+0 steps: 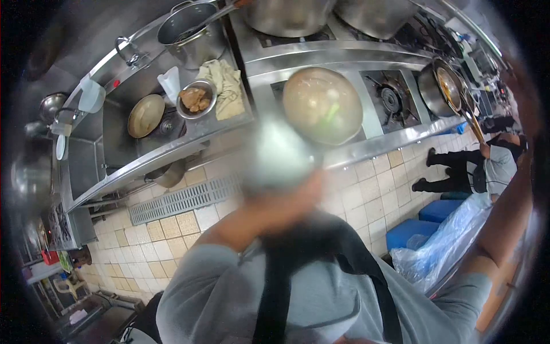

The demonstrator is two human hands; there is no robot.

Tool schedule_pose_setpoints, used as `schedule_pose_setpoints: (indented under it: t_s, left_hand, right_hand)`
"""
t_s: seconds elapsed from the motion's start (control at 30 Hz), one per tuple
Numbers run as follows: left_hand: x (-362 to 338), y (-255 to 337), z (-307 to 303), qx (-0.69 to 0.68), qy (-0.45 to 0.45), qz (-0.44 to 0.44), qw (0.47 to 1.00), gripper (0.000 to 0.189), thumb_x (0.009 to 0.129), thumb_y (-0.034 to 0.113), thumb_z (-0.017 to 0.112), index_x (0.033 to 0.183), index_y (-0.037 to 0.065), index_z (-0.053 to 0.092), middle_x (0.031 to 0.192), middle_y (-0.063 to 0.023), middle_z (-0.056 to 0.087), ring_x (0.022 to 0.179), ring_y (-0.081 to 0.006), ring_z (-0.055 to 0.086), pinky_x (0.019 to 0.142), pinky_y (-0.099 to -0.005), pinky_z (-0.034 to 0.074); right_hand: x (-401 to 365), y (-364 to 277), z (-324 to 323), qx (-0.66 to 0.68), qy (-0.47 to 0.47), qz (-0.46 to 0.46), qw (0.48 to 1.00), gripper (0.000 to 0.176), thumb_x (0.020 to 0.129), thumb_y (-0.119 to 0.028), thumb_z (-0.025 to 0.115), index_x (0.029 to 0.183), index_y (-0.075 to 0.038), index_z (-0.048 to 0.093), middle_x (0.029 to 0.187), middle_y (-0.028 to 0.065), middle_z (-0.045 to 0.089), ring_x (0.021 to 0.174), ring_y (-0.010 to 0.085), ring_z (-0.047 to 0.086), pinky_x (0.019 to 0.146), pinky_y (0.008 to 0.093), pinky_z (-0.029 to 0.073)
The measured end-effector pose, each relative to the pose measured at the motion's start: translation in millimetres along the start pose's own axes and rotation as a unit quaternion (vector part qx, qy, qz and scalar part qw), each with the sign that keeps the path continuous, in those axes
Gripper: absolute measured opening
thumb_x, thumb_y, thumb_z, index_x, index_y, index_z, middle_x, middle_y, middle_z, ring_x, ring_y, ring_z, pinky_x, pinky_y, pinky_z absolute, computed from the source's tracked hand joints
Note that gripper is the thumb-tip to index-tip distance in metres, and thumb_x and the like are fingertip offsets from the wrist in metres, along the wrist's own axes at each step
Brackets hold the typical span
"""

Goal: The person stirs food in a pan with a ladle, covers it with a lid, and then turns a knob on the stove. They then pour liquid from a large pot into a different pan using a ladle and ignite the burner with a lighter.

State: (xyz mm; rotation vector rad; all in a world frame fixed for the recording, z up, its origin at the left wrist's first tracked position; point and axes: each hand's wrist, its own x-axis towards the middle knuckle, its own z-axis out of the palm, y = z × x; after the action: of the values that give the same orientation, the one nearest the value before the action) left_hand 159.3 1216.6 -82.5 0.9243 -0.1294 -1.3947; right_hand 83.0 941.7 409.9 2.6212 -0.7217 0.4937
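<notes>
My left hand (292, 195) is closed on a pale, shiny bowl (281, 152), held up in front of my chest; both are smeared by motion, and I cannot see what is in the bowl. Just beyond it, a wide pan (295, 123) sits on the stove, with cloudy liquid and something green inside. My right arm (507, 212) stretches up along the right edge of the view. Its hand is lost in the dark, blurred rim, so its fingers do not show.
On the left is a metal sink (117, 129) holding a shallow pan (146, 116). Beside it stand a bowl of brown food (195, 100), a cloth (222, 86) and a tall pot (197, 51). Right are a burner (391, 99), a pot (431, 92), another person (498, 169) and blue containers (405, 235).
</notes>
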Motion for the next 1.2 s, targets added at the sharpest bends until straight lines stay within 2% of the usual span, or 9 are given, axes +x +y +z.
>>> schedule_pose_setpoints:
  t_s: [0.13, 0.27, 0.33, 0.47, 0.53, 0.6, 0.73, 0.9, 1.2]
  left_hand:
    - [5.5, -6.1, -10.8, -0.086, -0.029, -0.064, 0.994, 0.016, 0.098, 0.021, 0.054, 0.101, 0.01, 0.043, 0.073, -0.0036, 0.052, 0.054, -0.0183, 0.057, 0.05, -0.0381, 0.054]
    - [12.2, 2.4, -26.7, -0.023, -0.14, -0.117, 0.983, 0.036, 0.1, 0.031, 0.049, 0.119, 0.002, 0.036, 0.094, -0.0187, 0.063, 0.081, -0.0302, 0.068, 0.071, -0.0435, 0.059]
    - [10.8, 16.7, -27.4, 0.031, -0.136, -0.171, 0.975, 0.046, 0.1, 0.037, 0.05, 0.124, 0.001, 0.033, 0.105, -0.0212, 0.062, 0.085, -0.0296, 0.068, 0.072, -0.0393, 0.058]
    - [-7.3, 42.9, -53.0, 0.209, -0.115, -0.166, 0.957, 0.064, 0.098, 0.042, 0.053, 0.14, 0.001, 0.029, 0.119, -0.0234, 0.059, 0.094, -0.0292, 0.066, 0.078, -0.0368, 0.056]
    - [2.5, 23.3, -115.3, 0.142, -0.203, -0.123, 0.961, 0.061, 0.099, 0.038, 0.053, 0.141, 0.001, 0.03, 0.122, -0.0224, 0.058, 0.096, -0.0294, 0.066, 0.079, -0.0381, 0.056]
    - [-40.1, 65.1, -138.3, 0.373, -0.179, 0.021, 0.91, 0.056, 0.099, 0.033, 0.054, 0.14, 0.004, 0.033, 0.126, -0.0214, 0.058, 0.1, -0.0293, 0.065, 0.08, -0.0406, 0.056]
    - [-126.7, 104.0, -190.4, 0.065, 0.067, -0.069, 0.993, 0.051, 0.095, 0.03, 0.06, 0.135, 0.005, 0.039, 0.126, -0.0194, 0.058, 0.102, -0.0284, 0.064, 0.085, -0.0408, 0.054]
    - [-185.5, 92.5, -252.7, -0.026, 0.202, -0.022, 0.979, 0.044, 0.096, 0.028, 0.059, 0.13, 0.005, 0.043, 0.121, -0.0203, 0.059, 0.1, -0.0326, 0.063, 0.087, -0.0449, 0.052]
    - [-158.3, 101.6, -220.2, 0.015, 0.116, -0.023, 0.993, 0.04, 0.097, 0.025, 0.056, 0.13, 0.005, 0.044, 0.12, -0.0195, 0.059, 0.096, -0.0307, 0.064, 0.081, -0.0417, 0.054]
  right_hand:
    - [83.5, -31.0, 8.7, -0.035, 0.088, -0.252, 0.963, 0.034, 0.077, -0.018, 0.078, 0.11, -0.014, 0.073, 0.076, 0.0076, 0.071, 0.065, 0.0166, 0.064, 0.059, 0.0357, 0.054]
    - [136.8, -107.7, 13.6, -0.045, 0.068, -0.105, 0.991, 0.036, 0.077, -0.036, 0.078, 0.107, -0.017, 0.074, 0.103, 0.0154, 0.072, 0.087, 0.0335, 0.07, 0.072, 0.0489, 0.056]
    - [150.1, -150.5, 18.8, -0.042, 0.108, -0.099, 0.988, 0.025, 0.08, -0.012, 0.063, 0.102, -0.01, 0.074, 0.083, 0.0092, 0.073, 0.07, 0.0223, 0.068, 0.063, 0.0383, 0.055]
    - [194.6, -222.8, 32.3, -0.177, 0.023, -0.016, 0.984, 0.02, 0.079, -0.017, 0.059, 0.092, -0.011, 0.074, 0.097, 0.0122, 0.072, 0.09, 0.0303, 0.069, 0.078, 0.0406, 0.055]
    - [216.3, -239.3, 46.9, -0.158, 0.013, 0.003, 0.987, 0.022, 0.078, -0.017, 0.06, 0.093, -0.009, 0.074, 0.098, 0.0138, 0.071, 0.094, 0.0306, 0.069, 0.08, 0.041, 0.055]
    - [231.0, -251.0, 60.8, -0.156, 0.027, -0.017, 0.987, 0.022, 0.079, -0.017, 0.06, 0.093, -0.008, 0.074, 0.099, 0.0143, 0.071, 0.094, 0.031, 0.069, 0.079, 0.0417, 0.055]
    - [244.0, -265.0, 66.3, -0.139, -0.05, -0.03, 0.989, 0.024, 0.083, -0.022, 0.058, 0.093, -0.006, 0.074, 0.1, 0.0171, 0.07, 0.092, 0.0324, 0.069, 0.074, 0.0437, 0.055]
    - [277.6, -216.8, 82.6, 0.005, -0.214, -0.013, 0.977, 0.022, 0.083, -0.022, 0.064, 0.09, -0.004, 0.074, 0.084, 0.0146, 0.071, 0.075, 0.0267, 0.066, 0.063, 0.0415, 0.051]
    - [233.2, -127.0, 33.9, 0.359, -0.268, 0.184, 0.875, 0.016, 0.084, -0.011, 0.063, 0.099, -0.01, 0.069, 0.076, 0.0005, 0.066, 0.064, 0.0131, 0.06, 0.06, 0.0288, 0.049]
